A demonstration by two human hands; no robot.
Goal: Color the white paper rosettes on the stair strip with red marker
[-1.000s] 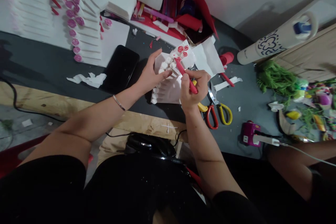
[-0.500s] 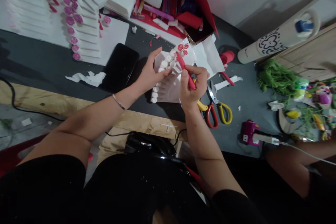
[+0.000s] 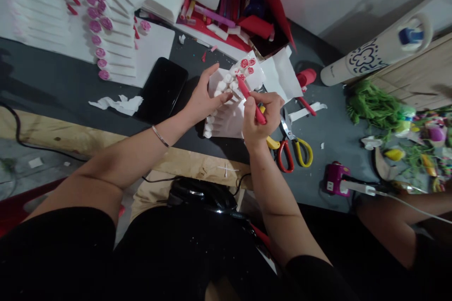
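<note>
My right hand is closed around a red marker, whose tip touches the ends of white paper rolls stuck on a white sheet. Three roll ends at the top of the sheet are coloured red; those below are white. My left hand steadies the sheet's left side, thumb up and fingers curled onto the rolls.
A black phone and torn paper lie left. Rows of pink-tipped rolls fill the far left. Scissors, a purple glue gun, green stuffing, a white tube and a red box of markers surround it. Another person's arm reaches in at the right.
The marker tip has shifted slightly along the roll ends near the top of the sheet. Both hands stay in almost the same place.
</note>
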